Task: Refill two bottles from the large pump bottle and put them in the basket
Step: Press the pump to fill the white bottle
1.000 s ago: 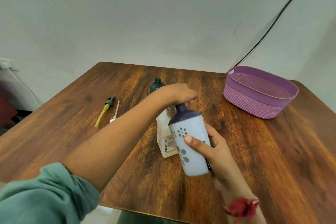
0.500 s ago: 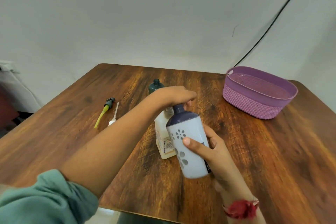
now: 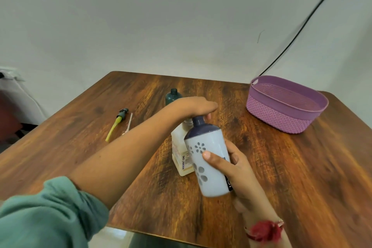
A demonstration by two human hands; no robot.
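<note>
A: Layout, big to small?
B: Brown wood-grain surface (image 3: 80,147) fills the lower frame. Oval purple woven plastic basket (image 3: 281,115) sits upright at its far right, well apart from the bottles.
A: Bottles?
B: The tall white plastic bottle with grey flower print and dark purple shoulder (image 3: 207,167) is off the surface and tilted, neck up, just under the left hand. Behind it on the left, the square white pump bottle with a printed label (image 3: 180,159) stands upright mid-surface. The two overlap in view, so I can't tell if they touch. A small dark teal bottle (image 3: 172,96) stands behind the pump bottle, partly hidden by the left wrist.
A: Hands?
B: Right hand (image 3: 235,169) is grasping the flower-print bottle round its lower body, thumb across the front, fingers wrapped behind. Left hand (image 3: 193,105) lies palm down on top of the pump bottle, fingers stretched out and gripping nothing. The pump head is hidden under it. Teal sleeve (image 3: 46,213) is bunched at the left elbow, red thread band (image 3: 265,230) on the right wrist.
A: Small stuff?
B: Far left on the surface, a yellow-green tube with a dark cap (image 3: 116,125) lies flat, with a thin white tube (image 3: 128,125) just beside it. Black cable (image 3: 302,26) runs down the wall to behind the basket.
</note>
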